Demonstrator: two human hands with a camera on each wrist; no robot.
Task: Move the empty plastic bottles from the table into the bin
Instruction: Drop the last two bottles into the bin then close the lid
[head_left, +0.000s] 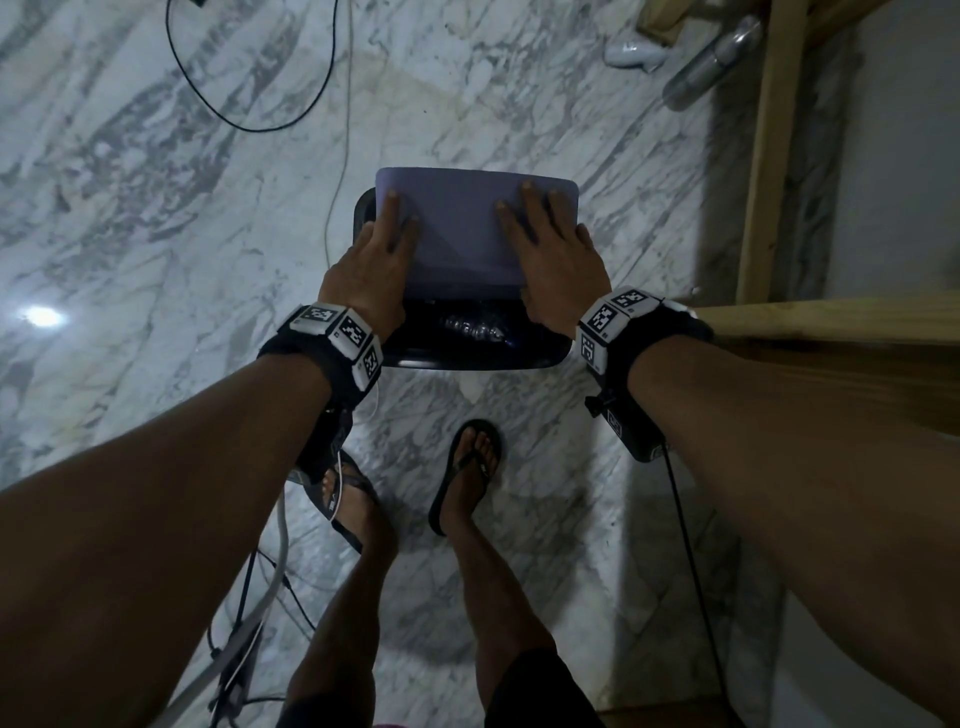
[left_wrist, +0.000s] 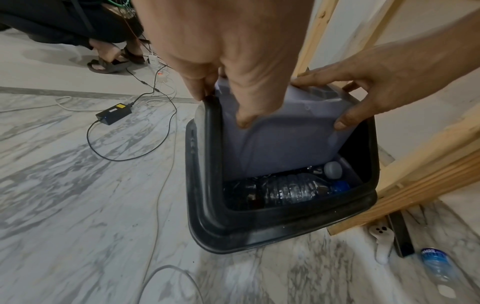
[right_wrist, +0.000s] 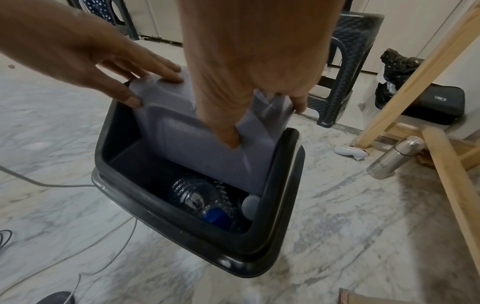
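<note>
Bottles (left_wrist: 291, 191) lying inside the bin (left_wrist: 207, 185), under a grey lid (head_left: 467, 228) held tilted at both sides, thumbs beneath and fingers on top, by left hand (head_left: 371, 260) and right hand (head_left: 558, 260), probably for seating on the rim.

Head view: looks steeply down from above onto both forearms, the bin (head_left: 470, 358) and the marble floor (head_left: 156, 208). Left wrist view: close, looking along the left hand (left_wrist: 233, 67) into the bin from its left side. Right wrist view: close, from the bin's right side. All three views share the bin and its grey lid (right_wrist: 207, 139).
</note>
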